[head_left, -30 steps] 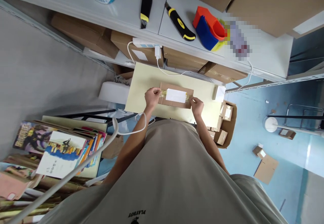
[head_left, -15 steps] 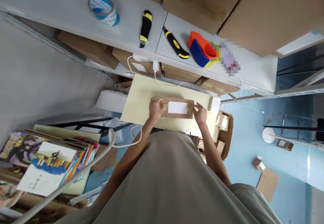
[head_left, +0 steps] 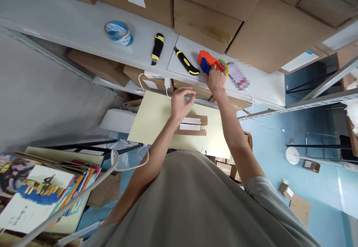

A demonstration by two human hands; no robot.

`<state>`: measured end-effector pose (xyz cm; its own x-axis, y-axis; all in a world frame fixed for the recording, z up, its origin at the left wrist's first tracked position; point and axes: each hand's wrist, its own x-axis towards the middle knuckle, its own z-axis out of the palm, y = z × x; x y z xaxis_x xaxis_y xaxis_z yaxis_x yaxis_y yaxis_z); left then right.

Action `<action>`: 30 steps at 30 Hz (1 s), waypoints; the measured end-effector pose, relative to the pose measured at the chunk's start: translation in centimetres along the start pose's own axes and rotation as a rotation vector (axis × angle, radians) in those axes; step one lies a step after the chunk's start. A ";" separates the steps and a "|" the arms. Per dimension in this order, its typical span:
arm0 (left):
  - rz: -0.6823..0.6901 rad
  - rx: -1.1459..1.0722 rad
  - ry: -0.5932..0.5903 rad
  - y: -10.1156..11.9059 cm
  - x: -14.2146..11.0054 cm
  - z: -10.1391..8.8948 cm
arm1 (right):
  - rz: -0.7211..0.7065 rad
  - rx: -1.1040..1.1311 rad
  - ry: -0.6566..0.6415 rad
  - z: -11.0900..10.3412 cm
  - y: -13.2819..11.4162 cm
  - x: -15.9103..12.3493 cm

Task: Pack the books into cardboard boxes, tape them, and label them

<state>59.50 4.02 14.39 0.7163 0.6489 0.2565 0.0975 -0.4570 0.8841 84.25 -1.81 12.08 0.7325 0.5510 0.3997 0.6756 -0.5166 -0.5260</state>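
Note:
My right hand (head_left: 216, 79) reaches up to the grey shelf, its fingers closed around the orange and blue tape dispenser (head_left: 208, 61) with a yellow tape roll in it. Above the table my left hand (head_left: 181, 103) hangs with thumb and fingers curved apart, nothing between them. Below it a small brown cardboard box (head_left: 192, 131) lies on the pale yellow tabletop (head_left: 152, 114). The box has a white label, a dark seam along its length and shiny tape at its right end.
On the shelf (head_left: 84, 23) are a blue-and-white tape roll (head_left: 119, 34), two box cutters, one dark and yellow (head_left: 158, 48), another (head_left: 187, 61) beside it, and a phone (head_left: 237, 73) with a white cable. Large cartons (head_left: 207, 23) stand behind. Books (head_left: 53, 191) are stacked lower left.
My right hand has left the box's right end and gone up to the tape dispenser. My left hand has lifted off the box's left end. The view has shifted slightly.

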 end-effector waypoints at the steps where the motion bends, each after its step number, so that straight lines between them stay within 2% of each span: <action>1: -0.007 -0.044 -0.009 -0.2 -0.6 -0.2 | 0.038 -0.004 0.002 -0.3 0.0 -0.7; 3: -0.034 -0.141 -0.032 -0.7 -2.2 -0.8 | 0.129 0.010 0.004 -1.7 -0.5 -3.4; 5: -0.091 -0.240 -0.068 -1.1 -4.4 -1.3 | 0.215 0.135 -0.001 -3.8 -1.5 -7.7; 9: -0.256 -0.358 -0.139 -1.3 -9.8 -1.7 | 0.423 0.647 -0.173 -6.8 -5.1 -18.5; 12: -0.336 -0.386 -0.191 -1.7 -13.3 -2.0 | 0.607 0.841 -0.269 -6.5 -7.7 -24.8; 14: -0.370 -0.374 -0.225 -2.2 -15.0 -2.4 | 0.697 0.874 -0.299 -5.5 -8.9 -27.3; 18: -0.382 -0.318 -0.226 -2.6 -16.8 -3.3 | 0.783 0.906 -0.302 -4.0 -9.8 -29.5; 22: -0.333 -0.234 -0.255 -2.2 -17.9 -3.5 | 0.733 0.888 -0.335 -3.7 -9.7 -29.9; 26: -0.283 -0.178 -0.321 -2.8 -18.3 -4.2 | 0.679 0.832 -0.441 -3.8 -8.8 -30.3; 30: -0.429 -0.225 -0.151 -5.0 -16.8 -5.5 | 0.678 0.934 -0.634 -4.5 -7.9 -31.2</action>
<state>43.17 -1.28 7.79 0.7379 0.6469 -0.1926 0.2656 -0.0159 0.9640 56.47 -17.85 7.14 0.5626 0.7053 -0.4313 -0.3069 -0.3063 -0.9011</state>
